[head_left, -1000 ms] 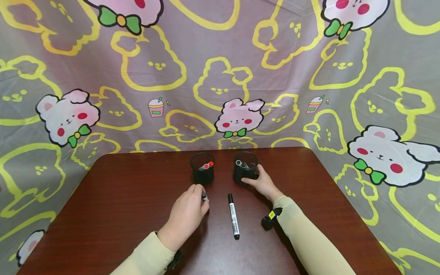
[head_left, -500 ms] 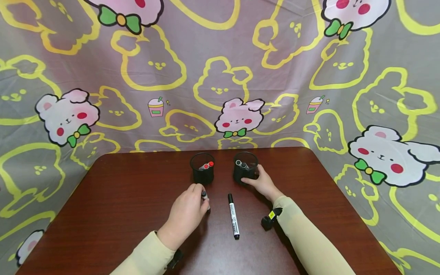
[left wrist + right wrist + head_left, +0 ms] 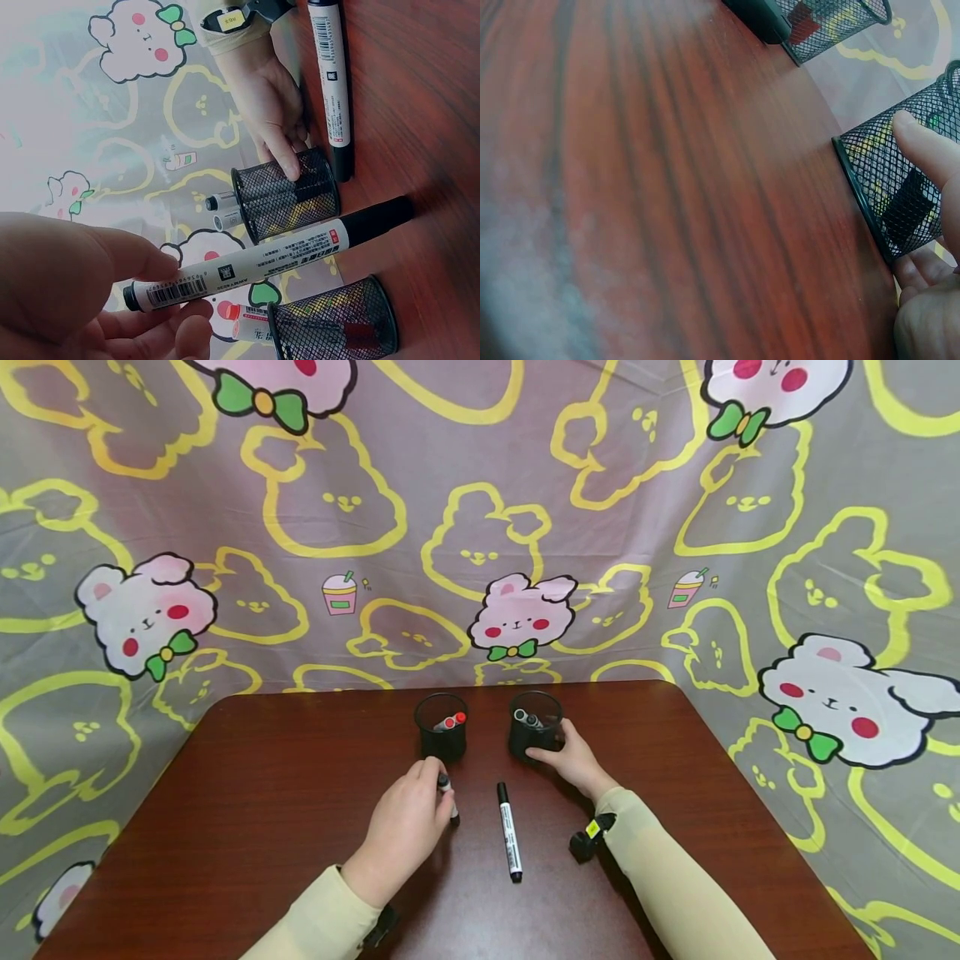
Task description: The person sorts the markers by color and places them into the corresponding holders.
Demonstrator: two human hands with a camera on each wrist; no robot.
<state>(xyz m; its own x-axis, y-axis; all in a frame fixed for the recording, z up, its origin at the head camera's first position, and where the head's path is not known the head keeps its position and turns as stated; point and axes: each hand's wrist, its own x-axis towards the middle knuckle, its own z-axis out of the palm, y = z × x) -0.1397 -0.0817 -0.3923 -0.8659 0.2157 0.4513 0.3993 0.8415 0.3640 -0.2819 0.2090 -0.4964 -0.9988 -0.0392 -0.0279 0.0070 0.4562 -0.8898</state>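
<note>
My left hand (image 3: 405, 818) pinches a white-barrelled marker (image 3: 285, 259) near one end, between thumb and fingers. The marker's black cap (image 3: 382, 217) points down toward the table, in front of the left pen cup. With thumb and fingers on either side, my right hand (image 3: 579, 762) grips the right black mesh pen cup (image 3: 525, 745), which stands upright and holds markers with grey and dark ends. In the left mesh pen cup (image 3: 442, 747) are markers with red ends (image 3: 460, 718). Another black-capped marker (image 3: 511, 835) lies on the table between my forearms.
Both cups stand side by side near the back of the dark brown wooden table (image 3: 300, 777). A patterned curtain (image 3: 405, 585) hangs behind it. Black wrist cameras, one of them by the right sleeve (image 3: 583, 843), are strapped to both wrists.
The marker in my left hand has tilted slightly, and its lower cap shows more below the fingers. The left hand has shifted a little up and left. My right hand stays on the cup.
</note>
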